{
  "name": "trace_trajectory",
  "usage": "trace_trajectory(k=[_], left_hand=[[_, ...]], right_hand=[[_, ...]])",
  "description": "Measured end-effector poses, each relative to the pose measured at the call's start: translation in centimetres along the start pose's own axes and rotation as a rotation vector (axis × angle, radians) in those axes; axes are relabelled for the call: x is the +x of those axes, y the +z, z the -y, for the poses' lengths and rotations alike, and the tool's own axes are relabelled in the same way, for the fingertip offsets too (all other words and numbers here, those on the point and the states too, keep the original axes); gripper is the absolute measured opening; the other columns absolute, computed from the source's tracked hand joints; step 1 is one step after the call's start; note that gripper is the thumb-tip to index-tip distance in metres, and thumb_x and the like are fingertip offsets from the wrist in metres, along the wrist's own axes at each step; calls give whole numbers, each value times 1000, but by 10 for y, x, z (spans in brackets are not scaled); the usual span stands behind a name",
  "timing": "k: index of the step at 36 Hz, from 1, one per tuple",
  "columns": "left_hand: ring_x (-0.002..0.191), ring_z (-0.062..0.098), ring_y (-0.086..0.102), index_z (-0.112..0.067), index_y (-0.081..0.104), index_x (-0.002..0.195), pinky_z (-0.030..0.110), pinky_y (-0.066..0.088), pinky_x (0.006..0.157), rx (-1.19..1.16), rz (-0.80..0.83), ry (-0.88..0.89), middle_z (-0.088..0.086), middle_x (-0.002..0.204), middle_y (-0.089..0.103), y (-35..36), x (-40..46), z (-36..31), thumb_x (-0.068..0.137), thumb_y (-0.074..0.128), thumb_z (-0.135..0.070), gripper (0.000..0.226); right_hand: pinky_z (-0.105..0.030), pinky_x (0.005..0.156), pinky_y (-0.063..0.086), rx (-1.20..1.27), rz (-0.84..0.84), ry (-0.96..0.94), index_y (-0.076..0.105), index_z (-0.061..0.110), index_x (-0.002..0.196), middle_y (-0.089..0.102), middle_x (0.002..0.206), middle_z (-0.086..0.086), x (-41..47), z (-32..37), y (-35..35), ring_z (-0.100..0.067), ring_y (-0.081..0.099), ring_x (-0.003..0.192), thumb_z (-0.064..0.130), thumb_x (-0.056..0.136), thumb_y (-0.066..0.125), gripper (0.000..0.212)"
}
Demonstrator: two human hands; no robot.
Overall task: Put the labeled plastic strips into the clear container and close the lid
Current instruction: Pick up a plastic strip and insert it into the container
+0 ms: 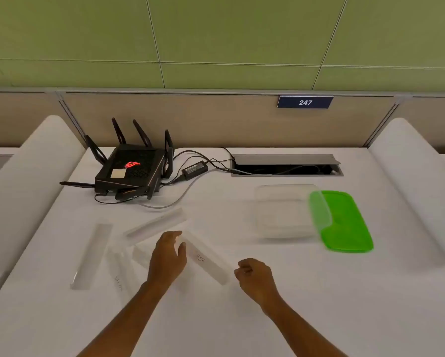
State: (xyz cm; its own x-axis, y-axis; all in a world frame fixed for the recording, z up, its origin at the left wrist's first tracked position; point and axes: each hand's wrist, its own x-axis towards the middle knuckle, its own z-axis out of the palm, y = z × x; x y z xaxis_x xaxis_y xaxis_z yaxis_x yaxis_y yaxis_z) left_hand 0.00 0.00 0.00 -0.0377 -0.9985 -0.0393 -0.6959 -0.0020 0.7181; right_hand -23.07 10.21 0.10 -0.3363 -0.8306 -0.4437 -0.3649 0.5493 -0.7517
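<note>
Looking down at a white tabletop [267,318], nothing appears packed yet: the clear strips still lie loose at the left. Farthest left is a long clear plastic strip [91,256], then a short one with faint writing [118,273], then an angled one [155,224] farther back. The left hand [167,261] rests over a clear labelled strip [207,261] that slants toward the right; its fingers [177,237] are loosely spread and curved around the strip's far end, touching or nearly so, though I cannot tell whether they grip it. The right hand [255,275] hovers just beside the strip's near end, fingers curled inward, holding nothing. Well to the right sits the empty clear rectangular container [284,212], its bright green lid [342,220] leaning on its right edge, off.
</note>
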Motion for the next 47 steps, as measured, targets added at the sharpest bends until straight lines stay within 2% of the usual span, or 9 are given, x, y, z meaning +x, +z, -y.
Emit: trace_trajectory(k=[3, 8, 11, 15, 18, 27, 38, 44, 47], left_hand=[[131, 27, 57, -15, 55, 141, 49, 53, 105, 58, 84, -52, 5, 144, 56, -7, 14, 5, 97, 65, -22, 46], [140, 30, 51, -16, 44, 151, 52, 47, 112, 115, 213, -130, 7, 156, 47, -9, 32, 12, 99, 64, -29, 58], [137, 29, 54, -16, 46, 151, 51, 49, 111, 92, 238, -121, 7, 153, 50, -9, 40, 17, 98, 64, -29, 57], [135, 27, 56, -18, 48, 149, 49, 50, 110, 65, 276, -102, 5, 151, 54, -7, 44, 20, 99, 63, -29, 53], [132, 25, 57, -19, 50, 148, 45, 51, 109, 43, 287, -77, 5, 148, 55, -6, 47, 21, 100, 62, -27, 50], [125, 23, 61, -16, 54, 144, 42, 53, 105, 18, 287, -35, 5, 142, 59, -9, 50, 18, 100, 61, -23, 45], [124, 21, 61, -21, 54, 145, 36, 54, 99, -17, 219, -41, 6, 143, 60, -18, 45, 9, 100, 62, -25, 45], [111, 11, 57, -26, 52, 146, 28, 52, 91, -57, 129, -35, 5, 136, 64, -27, 45, -6, 100, 63, -27, 48], [109, 9, 55, -25, 47, 150, 30, 54, 91, -87, 83, -27, 6, 135, 64, -30, 45, -21, 100, 64, -26, 52]], right_hand=[[-17, 70, 52, 71, 31, 100, 71, 22, 115, 68, 112, 8, -5, 7, 11, -9, 68, 95, 25, 90, 67, 26], [-15, 65, 49, 117, 17, 167, 68, 23, 116, 65, 111, 8, -11, 16, 20, -8, 66, 95, 24, 92, 63, 25], [-20, 69, 56, 151, -4, 197, 69, 21, 115, 68, 111, 4, -9, 15, 24, -15, 69, 96, 20, 92, 63, 24], [-37, 88, 65, 242, -22, 242, 71, 18, 112, 70, 108, -2, -5, 13, 26, -24, 72, 98, 16, 91, 68, 21], [-40, 86, 65, 325, -27, 267, 71, 16, 106, 71, 107, -4, -4, 12, 27, -23, 73, 95, 11, 89, 71, 17], [-31, 71, 64, 515, -16, 353, 74, 5, 100, 73, 109, -16, -5, 19, 23, -29, 73, 99, 1, 90, 73, 11], [-36, 81, 67, 466, -46, 279, 74, 8, 96, 72, 107, -11, 4, 41, 15, -26, 73, 96, 4, 89, 73, 8], [-41, 92, 64, 424, -60, 180, 70, 13, 115, 72, 106, -3, 15, 67, -5, -19, 74, 92, 15, 89, 75, 27], [-43, 97, 62, 416, -89, 108, 70, 14, 117, 73, 103, -1, 20, 80, -22, -23, 73, 97, 17, 91, 75, 28]])
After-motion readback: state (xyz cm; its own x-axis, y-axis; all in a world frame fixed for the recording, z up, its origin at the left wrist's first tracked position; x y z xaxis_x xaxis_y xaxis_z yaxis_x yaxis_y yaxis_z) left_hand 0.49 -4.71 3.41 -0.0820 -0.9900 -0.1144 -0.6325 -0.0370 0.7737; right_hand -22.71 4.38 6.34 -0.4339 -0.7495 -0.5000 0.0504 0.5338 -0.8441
